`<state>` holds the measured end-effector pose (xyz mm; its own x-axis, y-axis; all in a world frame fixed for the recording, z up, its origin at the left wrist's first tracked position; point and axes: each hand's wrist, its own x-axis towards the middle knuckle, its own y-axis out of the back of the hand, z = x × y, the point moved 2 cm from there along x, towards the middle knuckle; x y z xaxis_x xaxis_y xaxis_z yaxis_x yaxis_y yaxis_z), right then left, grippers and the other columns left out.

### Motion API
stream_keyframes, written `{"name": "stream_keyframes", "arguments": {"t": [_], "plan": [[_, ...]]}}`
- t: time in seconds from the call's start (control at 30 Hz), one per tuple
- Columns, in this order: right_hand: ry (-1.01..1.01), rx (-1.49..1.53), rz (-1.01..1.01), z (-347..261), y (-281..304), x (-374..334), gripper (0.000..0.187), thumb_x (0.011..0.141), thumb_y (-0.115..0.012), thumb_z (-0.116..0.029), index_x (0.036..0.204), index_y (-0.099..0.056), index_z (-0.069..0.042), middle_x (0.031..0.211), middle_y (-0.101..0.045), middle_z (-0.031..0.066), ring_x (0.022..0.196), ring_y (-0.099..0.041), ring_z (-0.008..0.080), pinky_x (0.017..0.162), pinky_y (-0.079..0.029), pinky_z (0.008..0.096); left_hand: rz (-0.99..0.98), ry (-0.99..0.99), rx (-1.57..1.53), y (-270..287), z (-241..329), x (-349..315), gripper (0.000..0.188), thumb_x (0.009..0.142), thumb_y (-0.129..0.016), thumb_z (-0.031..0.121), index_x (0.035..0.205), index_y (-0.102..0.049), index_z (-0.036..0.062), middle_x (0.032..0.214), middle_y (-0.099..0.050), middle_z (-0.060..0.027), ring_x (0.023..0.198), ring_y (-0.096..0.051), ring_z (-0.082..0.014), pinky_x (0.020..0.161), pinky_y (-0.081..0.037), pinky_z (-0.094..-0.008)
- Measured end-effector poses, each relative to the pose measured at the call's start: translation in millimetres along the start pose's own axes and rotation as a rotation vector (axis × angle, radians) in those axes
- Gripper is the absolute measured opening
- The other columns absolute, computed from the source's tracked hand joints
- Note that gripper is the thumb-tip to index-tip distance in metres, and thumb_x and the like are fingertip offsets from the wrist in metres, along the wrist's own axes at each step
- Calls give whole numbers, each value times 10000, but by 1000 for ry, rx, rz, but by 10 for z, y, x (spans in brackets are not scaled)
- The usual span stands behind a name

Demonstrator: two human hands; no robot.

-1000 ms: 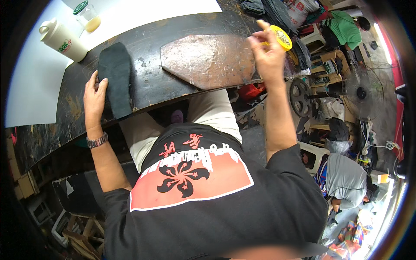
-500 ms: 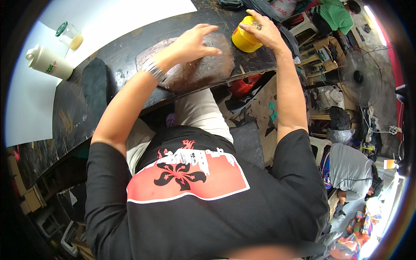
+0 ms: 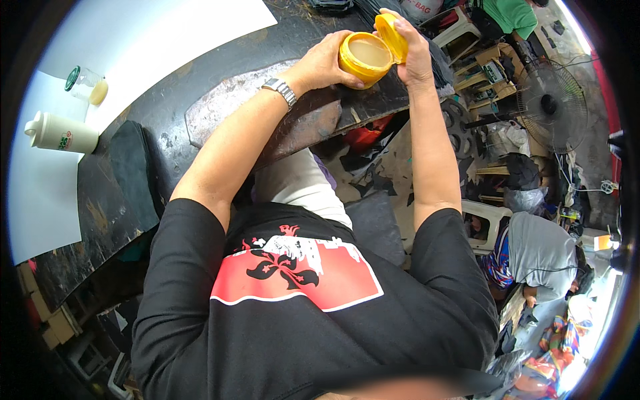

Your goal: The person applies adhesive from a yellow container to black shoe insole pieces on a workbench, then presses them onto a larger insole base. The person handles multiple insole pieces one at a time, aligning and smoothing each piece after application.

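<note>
A round yellow plastic jar (image 3: 361, 69) stands tilted toward me at the far right of the dark table, showing a pale tan paste (image 3: 369, 51) inside. My left hand (image 3: 327, 63) wraps round the jar's left side, a metal watch on its wrist. The raised yellow lid (image 3: 391, 39) is gripped in my right hand (image 3: 415, 57) at the jar's right rim. Below the jar, a worn brown slab (image 3: 303, 120) lies along the table's near edge, partly covered by my left forearm.
Left on the dark table (image 3: 177, 127) lies a stack of black cut pieces (image 3: 135, 170). Beyond are a cream lidded jug (image 3: 63, 133), a glass jar (image 3: 87, 85) and white sheets (image 3: 193, 40). To the right stand a fan (image 3: 548, 103) and a plastic stool (image 3: 485, 223); a co-worker in grey (image 3: 543, 257) bends nearby.
My left hand has moved right from above the slab to hold the jar. My right hand has lifted the lid, and the jar now stands open and tilted.
</note>
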<state>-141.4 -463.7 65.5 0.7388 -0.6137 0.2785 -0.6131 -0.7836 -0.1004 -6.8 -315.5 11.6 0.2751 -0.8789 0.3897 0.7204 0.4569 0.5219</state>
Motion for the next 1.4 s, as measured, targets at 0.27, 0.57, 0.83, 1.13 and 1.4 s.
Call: {"name": "stream_keyframes", "arguments": {"t": [0.27, 0.57, 0.83, 1.13, 1.4], "plan": [[6, -329, 94, 74, 59, 177, 474, 902, -693, -417, 1212, -718, -60, 1176, -711, 111, 1036, -691, 192, 950, -543, 301, 45, 16, 66, -38, 65, -20, 1018, 611, -945, 399, 1424, -430, 68, 1384, -523, -199, 1309, -518, -350, 1123, -416, -406], [-64, -587, -218, -36, -46, 288, 485, 876, -716, -458, 1235, -725, -132, 1114, -725, 82, 1056, -680, 206, 969, -528, 331, 85, 3, 83, -82, 46, -20, 1003, 613, -943, 386, 1419, -432, 78, 1375, -524, -193, 1293, -530, -355, 1099, -442, -428], [-234, -438, 27, 167, 179, 496, 520, 856, -735, -461, 1219, -706, -89, 1113, -700, 110, 1057, -679, 212, 911, -555, 321, 71, 19, 91, -86, 51, -15, 996, 639, -938, 388, 1430, -413, 89, 1375, -519, -188, 1293, -529, -357, 1100, -442, -426], [-58, -403, 27, 186, 221, 503, 478, 870, -752, -394, 1210, -696, -63, 1059, -729, 79, 957, -708, 194, 877, -568, 307, 43, 45, 95, -95, 56, -15, 1026, 642, -938, 408, 1444, -408, 51, 1402, -502, -203, 1322, -502, -350, 1116, -422, -398], [-277, -569, -121, 44, -77, 536, 535, 978, -594, -431, 1393, -561, -94, 1297, -637, 121, 1149, -623, 216, 983, -501, 359, 99, 3, 100, -77, 65, -27, 1017, 628, -940, 416, 1420, -428, 34, 1362, -539, -201, 1277, -542, -350, 1093, -440, -396]]}}
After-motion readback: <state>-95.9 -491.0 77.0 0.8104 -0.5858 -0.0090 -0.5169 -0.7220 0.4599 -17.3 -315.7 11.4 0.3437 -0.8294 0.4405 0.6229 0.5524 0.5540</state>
